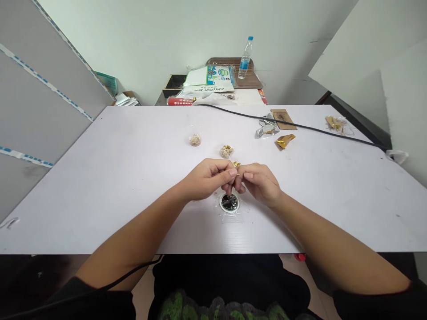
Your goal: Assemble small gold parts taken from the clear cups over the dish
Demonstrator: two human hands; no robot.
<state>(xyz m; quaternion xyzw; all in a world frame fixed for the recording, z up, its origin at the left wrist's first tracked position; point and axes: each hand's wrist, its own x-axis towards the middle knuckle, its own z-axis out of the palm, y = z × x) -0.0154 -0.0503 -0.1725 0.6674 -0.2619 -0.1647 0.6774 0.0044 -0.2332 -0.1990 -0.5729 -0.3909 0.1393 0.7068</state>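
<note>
My left hand [212, 178] pinches thumb against index finger on a small thin gold piece [238, 175], whose tip shows between the two hands. My right hand [262, 182] meets it there, fingers curled and thumb against the index finger; what these hold, if anything, is too small to make out. Just below the fingers, a round black dish with a white rim [229, 203] lies on the table under clear film. Gold pieces [236, 164] show right behind my fingertips, partly hidden. Beyond them sits a small pile of gold pieces [227, 151].
Farther back on the white table [133, 160] is a round clear container of gold pieces [195, 140]. Gold foil [285, 141], a silver packet [267, 126] and brown card [283, 119] lie right. A black cable [316, 129] crosses there. Behind stands a water bottle [245, 60].
</note>
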